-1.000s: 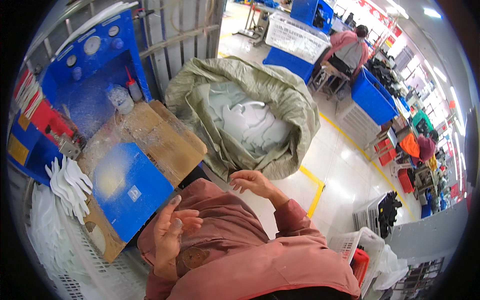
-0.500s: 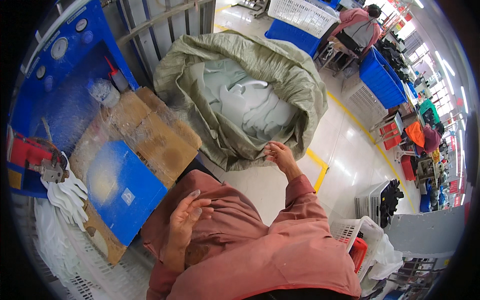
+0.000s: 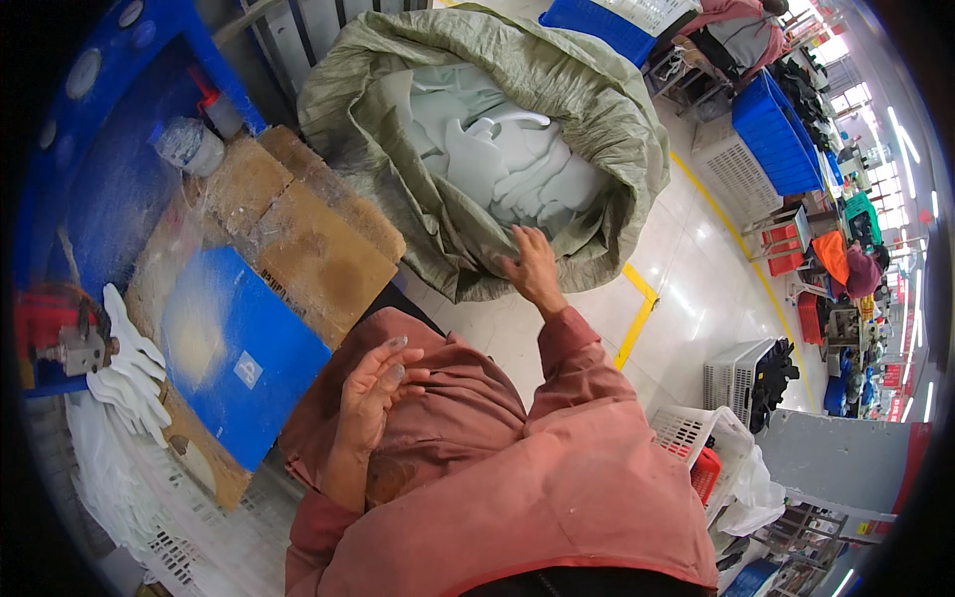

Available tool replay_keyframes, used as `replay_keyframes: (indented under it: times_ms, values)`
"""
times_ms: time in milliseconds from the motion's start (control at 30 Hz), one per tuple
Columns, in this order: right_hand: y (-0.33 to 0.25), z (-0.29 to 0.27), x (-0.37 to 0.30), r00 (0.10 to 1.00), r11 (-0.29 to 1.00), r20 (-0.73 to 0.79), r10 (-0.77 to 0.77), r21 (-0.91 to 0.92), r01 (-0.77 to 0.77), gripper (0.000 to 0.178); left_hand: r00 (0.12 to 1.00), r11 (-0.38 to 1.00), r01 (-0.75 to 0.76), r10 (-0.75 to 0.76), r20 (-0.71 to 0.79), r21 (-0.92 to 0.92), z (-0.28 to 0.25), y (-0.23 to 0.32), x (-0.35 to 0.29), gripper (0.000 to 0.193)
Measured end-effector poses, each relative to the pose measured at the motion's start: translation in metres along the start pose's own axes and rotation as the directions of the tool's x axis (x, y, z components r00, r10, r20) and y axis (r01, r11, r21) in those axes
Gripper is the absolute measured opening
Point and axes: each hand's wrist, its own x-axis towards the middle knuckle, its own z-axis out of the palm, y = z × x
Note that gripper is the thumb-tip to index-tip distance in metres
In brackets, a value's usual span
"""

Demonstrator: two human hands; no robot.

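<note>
A large olive-green woven sack point(image 3: 338, 109) stands ahead of me, its mouth wide with the rim folded outward. Inside lie several thin, smooth white curved pieces point(image 3: 527, 159), heaped over one another. My right hand point(image 3: 535, 271) reaches over the near rim of the sack, fingers apart, with nothing seen in it. Over my lap, my left hand point(image 3: 373, 398) is raised with its fingers loosely spread and holds nothing. To its left is a blue panel point(image 3: 244, 348) lying on worn brown cardboard point(image 3: 323, 254).
At the left stands a blue machine point(image 3: 99, 179) with gauges. White finger-shaped pieces point(image 3: 129, 383) hang by its metal clamp, above a white crate point(image 3: 199, 517). A bottle with a red nozzle point(image 3: 221, 111) and a clear jar point(image 3: 189, 147) sit behind the cardboard. Crates point(image 3: 731, 383) line the right; another person point(image 3: 741, 40) sits far off.
My right hand has moved forward and left over the sack's near rim, its fingers spreading from a curl. My left hand stays over my lap. The view has shifted slightly.
</note>
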Motion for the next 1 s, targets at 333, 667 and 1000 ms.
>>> replay_keyframes:
  times_ms: [333, 667, 1000]
  values:
    - [-0.004, 0.041, -0.002, 0.953, 0.991, 0.298, 0.048, 0.109, -0.084, 0.009, 0.983, 0.982, 0.182, -0.181, -0.03, 0.048, 0.011, -0.012, 0.092, 0.047]
    - [-0.027, 0.014, -0.003, 0.947, 0.941, 0.316, -0.054, 0.334, -0.058, 0.01, 0.943, 0.941, 0.331, -0.328, -0.051, 0.068, 0.021, -0.042, 0.143, 0.048]
    - [-0.044, 0.032, 0.01, 0.912, 0.874, 0.39, -0.127, 0.479, -0.083, 0.017, 0.939, 0.938, 0.34, -0.335, -0.085, 0.061, 0.032, -0.049, 0.156, 0.046]
